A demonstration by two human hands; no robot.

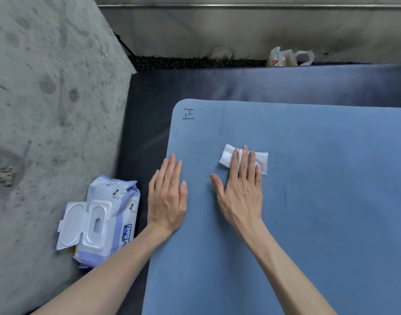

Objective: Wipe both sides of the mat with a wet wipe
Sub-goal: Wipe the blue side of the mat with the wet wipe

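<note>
A: Where is the mat [308, 201]?

B: Spread flat on a darker mat [263, 85] on the floor. Its far left corner is rounded and bears a small handwritten mark [188, 114]. Its left edge runs down just beside the pack [110, 214].

A: And the wipe [243, 160]?

B: Folded, white, lying on the mat, in from the far left corner and below the mark. The right hand [240, 194] presses it flat.

A: How do the fingers [243, 162] lie?

B: Straight and close together, laid across the wipe, thumb out to the left on the bare mat. Nothing is curled round the wipe; it is only pressed under them.

A: The left hand [167, 198]?

B: Flat, palm down, at the mat's left edge, fingers straight and together. It holds nothing. The outer side of the hand overhangs the edge.

A: What of the pack?

B: It lies on the grey concrete floor [47, 110] by the dark mat's left edge, lid [72, 223] flipped open to the left, opening showing.

A: Anything else?

B: A white plastic bag [288, 57] against the far wall [217, 30], beyond the dark mat.
</note>
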